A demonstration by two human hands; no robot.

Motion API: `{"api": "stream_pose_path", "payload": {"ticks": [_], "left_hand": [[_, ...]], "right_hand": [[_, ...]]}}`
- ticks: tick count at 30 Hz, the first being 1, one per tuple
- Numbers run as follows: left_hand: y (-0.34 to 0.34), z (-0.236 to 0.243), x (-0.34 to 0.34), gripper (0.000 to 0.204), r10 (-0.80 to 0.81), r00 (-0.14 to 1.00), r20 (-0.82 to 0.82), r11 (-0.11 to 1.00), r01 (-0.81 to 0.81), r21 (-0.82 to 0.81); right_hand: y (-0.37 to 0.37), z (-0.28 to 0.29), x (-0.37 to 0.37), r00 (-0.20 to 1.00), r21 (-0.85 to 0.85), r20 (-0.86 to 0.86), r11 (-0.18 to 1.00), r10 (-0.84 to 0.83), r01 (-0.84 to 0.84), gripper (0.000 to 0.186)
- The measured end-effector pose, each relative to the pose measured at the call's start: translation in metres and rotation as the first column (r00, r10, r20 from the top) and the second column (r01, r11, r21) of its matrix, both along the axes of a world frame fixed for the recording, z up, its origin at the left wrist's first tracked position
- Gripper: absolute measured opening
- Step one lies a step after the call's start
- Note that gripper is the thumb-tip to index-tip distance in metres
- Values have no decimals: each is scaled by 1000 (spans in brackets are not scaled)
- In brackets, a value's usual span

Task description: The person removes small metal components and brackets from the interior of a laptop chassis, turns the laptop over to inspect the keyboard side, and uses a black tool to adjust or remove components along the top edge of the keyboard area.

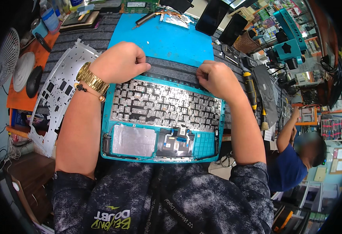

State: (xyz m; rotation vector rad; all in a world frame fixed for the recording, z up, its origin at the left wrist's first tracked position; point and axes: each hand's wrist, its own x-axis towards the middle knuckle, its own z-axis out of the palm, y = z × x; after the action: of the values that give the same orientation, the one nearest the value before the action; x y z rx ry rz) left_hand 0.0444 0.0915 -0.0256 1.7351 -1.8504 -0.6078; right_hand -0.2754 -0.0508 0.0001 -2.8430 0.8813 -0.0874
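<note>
A teal laptop top case (205, 145) lies inner side up before me, its near edge at my lap. The bare back of its keyboard (159, 104) shows in the upper part, with a touchpad board (175, 145) and ribbon cables below. My left hand (126, 60) is closed over the case's far left edge, thumb and fingers pinched together. At the far right edge my right hand (217, 79) is curled the same way. Whatever either pinch holds is hidden. To the left leans a silver perforated metal plate (56, 91), beside my left forearm.
Beyond the case lies a blue mat (159, 43) with a copper heat pipe (145, 18). A yellow-black screwdriver (250, 87) and a brush (264, 121) lie right. A black mouse (34, 82) and white fan (6, 58) stand left. Another person (290, 163) sits at right.
</note>
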Motion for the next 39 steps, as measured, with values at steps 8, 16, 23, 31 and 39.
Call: {"api": "stream_pose_path", "payload": {"ticks": [8,16,23,31,39], "left_hand": [[-1,2,0,33,0,1000,11,1000,0,30],[-1,0,0,33,-2,1000,15,1000,2,1],[0,1,-1,33,1,1000,4,1000,-1,9],[-1,1,0,33,2,1000,1,1000,-2,29],[-1,0,0,32,10,1000,2,1000,-10,25]], "right_hand": [[-5,-1,-2,1000,92,5,995,-30,30,11],[-16,8,-5,990,175,102,981,-98,79,12],[-28,13,-2,985,186,143,980,-99,71,13],[-40,1,6,965,141,222,984,-140,110,15],[-46,-5,12,960,129,207,978,-187,163,15]]}}
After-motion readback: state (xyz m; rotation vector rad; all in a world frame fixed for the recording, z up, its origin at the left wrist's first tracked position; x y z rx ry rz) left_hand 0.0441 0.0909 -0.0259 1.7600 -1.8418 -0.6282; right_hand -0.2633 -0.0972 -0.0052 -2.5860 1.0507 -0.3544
